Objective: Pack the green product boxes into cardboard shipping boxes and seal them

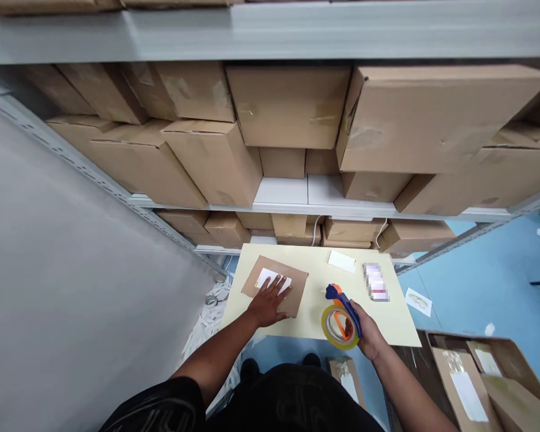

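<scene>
My left hand [267, 305] lies flat with fingers spread on a piece of brown cardboard [298, 283]. Under its fingertips is a white label [264, 274], partly covered by the fingers. The cardboard rests on a cream tabletop [314, 264]. In my right hand [369, 335] is a tape dispenser [342, 299] with a blue and orange body, its handle gripped over the table's right front. A wide roll of yellowish clear tape [328, 333] sits on it. Part of the grip is hidden by the hand.
A white card [342, 261] and a blurred-out stack [375, 282] lie on the table. Shelves [270, 208] with several cardboard boxes [216, 162] rise behind it. At the lower right, a bin [517, 354] holds boxes. Paper strips [211, 315] litter the floor at left.
</scene>
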A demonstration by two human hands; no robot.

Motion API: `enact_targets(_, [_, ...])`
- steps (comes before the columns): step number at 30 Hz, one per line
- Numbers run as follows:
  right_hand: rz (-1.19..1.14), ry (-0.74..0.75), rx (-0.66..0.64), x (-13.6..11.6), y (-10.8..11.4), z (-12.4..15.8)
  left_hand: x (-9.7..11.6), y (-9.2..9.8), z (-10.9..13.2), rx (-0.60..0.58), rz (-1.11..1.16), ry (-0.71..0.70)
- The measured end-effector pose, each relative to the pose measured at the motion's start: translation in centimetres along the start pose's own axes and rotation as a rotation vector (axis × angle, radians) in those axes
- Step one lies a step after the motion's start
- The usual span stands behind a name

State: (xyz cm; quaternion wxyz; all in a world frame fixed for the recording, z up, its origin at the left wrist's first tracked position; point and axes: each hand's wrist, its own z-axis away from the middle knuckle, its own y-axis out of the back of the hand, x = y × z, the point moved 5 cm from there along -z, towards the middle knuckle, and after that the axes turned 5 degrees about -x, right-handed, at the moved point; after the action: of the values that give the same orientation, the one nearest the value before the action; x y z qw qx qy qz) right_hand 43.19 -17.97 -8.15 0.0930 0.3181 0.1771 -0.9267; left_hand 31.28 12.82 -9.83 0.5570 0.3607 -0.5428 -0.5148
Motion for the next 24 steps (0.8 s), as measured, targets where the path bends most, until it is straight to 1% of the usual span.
enact_targets(2, [0.036, 0.066, -0.012, -3.6, -1.2, -0.3, 0.1, 0.1, 0.0, -0.01, 0.016, 0.005])
enact_targets(5, [0.121, 0.19, 0.024, -9.2, -3.5, -0.7, 0.0, 0.0, 0.2, -0.011, 0.03, 0.014])
enact_targets(8, [0.218, 0.356, 0.047, -14.7, -6.7, -0.8, -0.2, -0.4, 0.3, -0.02, 0.049, 0.013])
enact_targets(10, [0.311, 0.489, 0.063, -18.2, -9.2, -0.5, -0.3, -0.6, 0.3, -0.015, 0.066, 0.013])
enact_targets(12, [0.481, 0.639, 0.107, -21.5, -12.0, 0.0, -0.3, -0.6, 0.4, -0.004, 0.082, 0.012])
enact_targets(13, [0.605, 0.714, 0.148, -23.1, -13.5, 0.3, -0.3, -0.6, 0.5, 0.0, 0.09, 0.009])
enact_targets(15, [0.905, 0.84, 0.27, -25.9, -16.8, 0.8, -0.3, -0.4, 0.8, 0.002, 0.106, 0.0])
enact_targets(18, [1.34, 0.965, 0.474, -29.3, -22.0, 0.9, -0.4, -0.3, 1.2, 0.021, 0.123, -0.018])
enact_targets(20, [1.58, 1.051, 0.562, -30.8, -25.5, 0.4, -0.6, -0.3, 1.5, 0.034, 0.127, -0.023])
enact_targets(22, [1.776, 1.116, 0.601, -31.6, -28.5, -0.7, -0.8, -0.5, 1.5, 0.035, 0.141, -0.022])
enact_targets(24, [1.899, 1.133, 0.612, -31.9, -30.6, -2.2, -1.0, -0.8, 1.5, 0.03, 0.175, -0.021])
